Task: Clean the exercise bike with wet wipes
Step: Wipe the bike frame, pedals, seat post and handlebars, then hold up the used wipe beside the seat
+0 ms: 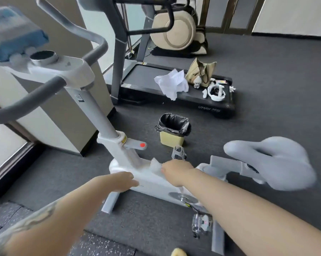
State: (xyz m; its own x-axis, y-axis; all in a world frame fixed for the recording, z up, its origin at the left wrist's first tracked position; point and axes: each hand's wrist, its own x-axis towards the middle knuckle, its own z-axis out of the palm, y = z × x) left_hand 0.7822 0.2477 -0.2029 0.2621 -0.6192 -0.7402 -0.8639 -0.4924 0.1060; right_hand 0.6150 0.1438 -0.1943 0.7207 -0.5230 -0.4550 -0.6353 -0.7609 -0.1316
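Both arms reach down to the white exercise bike [152, 183] standing on the grey floor. The left hand [123, 181] rests flat, fingers straight, on the bike's body. Just beside it the right hand [176, 169] presses a bunched wet wipe [156, 166] against the top of the housing. Beyond stands a yellow bin [171, 139] with a black liner, then a treadmill [176, 89] carrying crumpled white wipes.
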